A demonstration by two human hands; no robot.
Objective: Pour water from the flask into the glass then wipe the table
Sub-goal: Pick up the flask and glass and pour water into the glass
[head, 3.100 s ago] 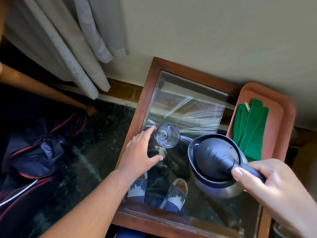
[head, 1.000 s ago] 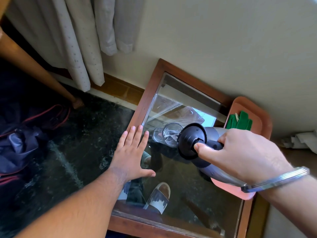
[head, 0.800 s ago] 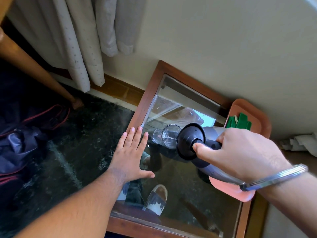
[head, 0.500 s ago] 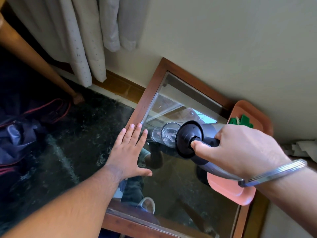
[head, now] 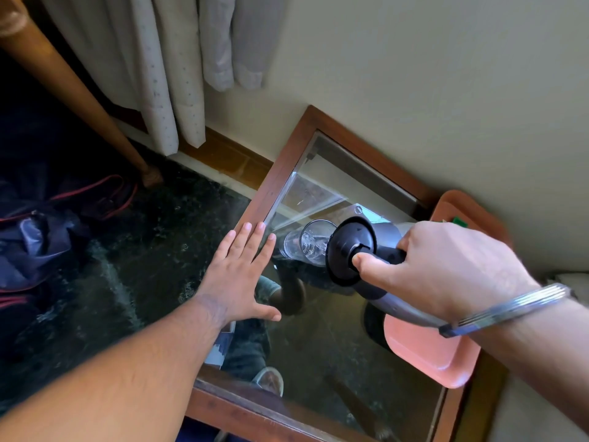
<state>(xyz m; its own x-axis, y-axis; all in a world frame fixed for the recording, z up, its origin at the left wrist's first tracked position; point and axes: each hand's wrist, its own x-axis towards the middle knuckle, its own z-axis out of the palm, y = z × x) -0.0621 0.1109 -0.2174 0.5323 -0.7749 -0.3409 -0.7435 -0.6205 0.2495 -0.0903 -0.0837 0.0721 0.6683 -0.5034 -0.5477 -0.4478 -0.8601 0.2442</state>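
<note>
Mid-pour: flask (head: pixel 379 247) tipped over glass (head: pixel 310 242) on the desk (head: pixel 274 183).

Desk is a wood frame round a reflective glass pane. Flask: brushed metal body, round black plastic lid, lying near horizontal with its spout at the rim of the clear glass; water visible inside. Right hand (head: pixel 446 269) has its fingers wrapped tight round the flask handle, thumb on the lid button. Left hand (head: pixel 237 275) lies flat on the desk's left edge, fingers spread, holding nothing, beside the glass. Pink plastic tray (head: pixel 446 362) sits at the right.

cream wall (head: pixel 414 74), pale curtains (head: pixel 165 59), dark floor (head: pixel 143 250)
</note>
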